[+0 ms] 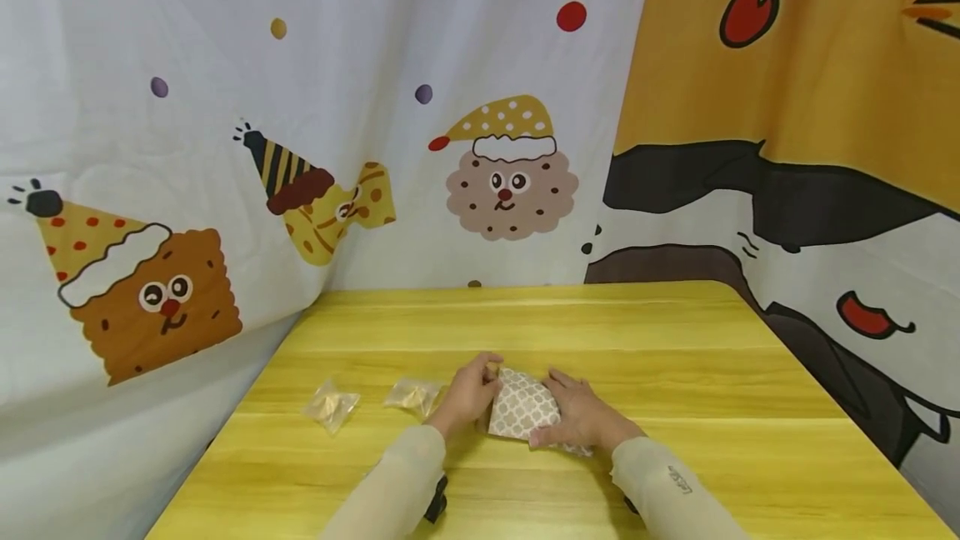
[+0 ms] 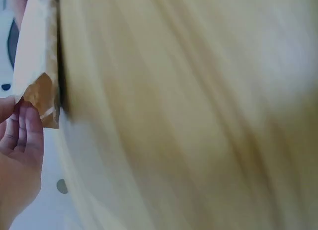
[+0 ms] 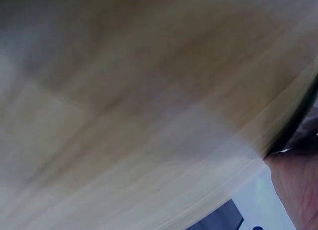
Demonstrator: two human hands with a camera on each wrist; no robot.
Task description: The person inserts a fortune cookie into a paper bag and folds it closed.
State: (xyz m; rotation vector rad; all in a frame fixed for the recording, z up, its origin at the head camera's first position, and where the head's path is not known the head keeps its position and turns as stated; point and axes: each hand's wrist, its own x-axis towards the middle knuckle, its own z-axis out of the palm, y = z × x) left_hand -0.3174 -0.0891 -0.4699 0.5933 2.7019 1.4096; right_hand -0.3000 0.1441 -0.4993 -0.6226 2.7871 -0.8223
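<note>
- At the middle of the yellow wood-grain table [image 1: 697, 365]: a patterned paper bag [image 1: 521, 402], pale lattice print, between the two hands. Whether it rests flat or is slightly raised, cannot tell.
- Left hand [image 1: 467, 394]: thumb and fingertips pinched together on the bag's left end.
- Right hand [image 1: 581, 417]: clamped across the bag's other side, thumb at the near edge, fingers at the far edge. Its own wrist view catches little of the grip.
- Progress, judged from the lie of things: handling of the bag's end under way. The left wrist view shows a brown paper flap [image 2: 40, 92] by the fingertips; mouth or folded end, unclear. No finished state seen.
- Outside the bag, left of the left hand: two clear packets, a farther-left packet [image 1: 332, 405] and a nearer packet [image 1: 412, 396], apart from each other, neither touched.
- Containers: each packet appears to hold something gold-toned, too small to name. Bag's contents hidden; full or empty, cannot tell.
</note>
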